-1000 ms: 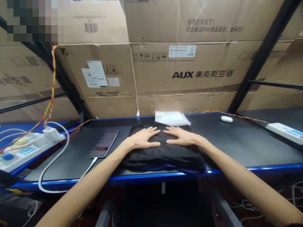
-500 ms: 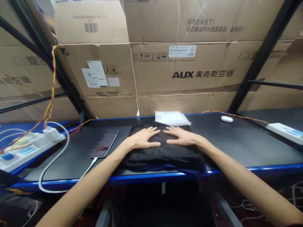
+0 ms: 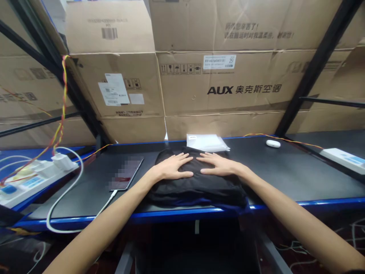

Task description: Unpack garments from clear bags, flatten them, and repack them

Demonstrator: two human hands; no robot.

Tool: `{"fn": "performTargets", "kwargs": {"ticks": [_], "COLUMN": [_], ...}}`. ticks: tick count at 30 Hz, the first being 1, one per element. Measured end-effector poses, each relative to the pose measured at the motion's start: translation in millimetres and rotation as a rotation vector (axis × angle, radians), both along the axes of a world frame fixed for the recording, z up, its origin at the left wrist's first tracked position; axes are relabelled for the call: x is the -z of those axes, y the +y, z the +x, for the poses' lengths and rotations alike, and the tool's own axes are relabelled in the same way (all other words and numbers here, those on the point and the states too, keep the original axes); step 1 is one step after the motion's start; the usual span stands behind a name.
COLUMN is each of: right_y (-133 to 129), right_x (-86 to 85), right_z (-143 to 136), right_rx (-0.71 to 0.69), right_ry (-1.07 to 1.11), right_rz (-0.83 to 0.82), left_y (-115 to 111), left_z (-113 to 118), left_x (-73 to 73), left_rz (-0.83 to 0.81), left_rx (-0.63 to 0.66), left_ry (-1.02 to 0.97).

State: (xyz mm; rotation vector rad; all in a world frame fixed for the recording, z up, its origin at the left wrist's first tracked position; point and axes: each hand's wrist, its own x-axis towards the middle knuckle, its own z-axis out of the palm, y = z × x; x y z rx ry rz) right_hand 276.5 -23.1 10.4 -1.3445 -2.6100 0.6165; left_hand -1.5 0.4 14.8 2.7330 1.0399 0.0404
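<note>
A bundle of black cloth (image 3: 196, 190) with some dark blue along its lower edge lies at the front of the dark tabletop (image 3: 285, 175); it looks folded, but its exact kind I cannot tell. My left hand (image 3: 174, 166) rests flat on its upper left part, fingers spread. Opposite it, my right hand (image 3: 218, 164) lies flat on the upper right part, fingers also apart. The two thumbs point toward each other with a small gap between them. Just behind the bundle is a flat, whitish plastic packet (image 3: 207, 142).
To the left lies a phone (image 3: 127, 175) plugged into a white cable (image 3: 51, 211). Power strips (image 3: 34, 179) stand at both sides. A small white case (image 3: 273, 144) sits at the back right. Cardboard (image 3: 182, 91) walls the back, between black metal posts (image 3: 308, 72).
Both hands and the cloth stay in place. At the upper left edge, a blurred skin-toned shape, perhaps part of another person, has gone out of view.
</note>
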Motion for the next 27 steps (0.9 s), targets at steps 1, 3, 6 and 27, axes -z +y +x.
{"fn": "performTargets", "kwargs": {"ticks": [1, 3, 6, 27], "right_y": [0.3, 0.8, 1.0, -1.5], "right_x": [0.4, 1.0, 1.5, -1.0], "right_z": [0.2, 0.7, 1.7, 1.2], "right_rx": [0.000, 0.000, -0.002, 0.032], "right_ry": [0.003, 0.010, 0.019, 0.042], "right_rz": [0.002, 0.002, -0.001, 0.017], "left_y": [0.3, 1.1, 1.9, 0.8], "left_z": [-0.1, -0.5, -1.1, -1.4], "left_x": [0.5, 1.6, 2.5, -0.5], "left_rz": [0.001, 0.000, -0.001, -0.040], "left_rx": [0.000, 0.000, 0.009, -0.009], "left_ry": [0.000, -0.004, -0.014, -0.040]}}
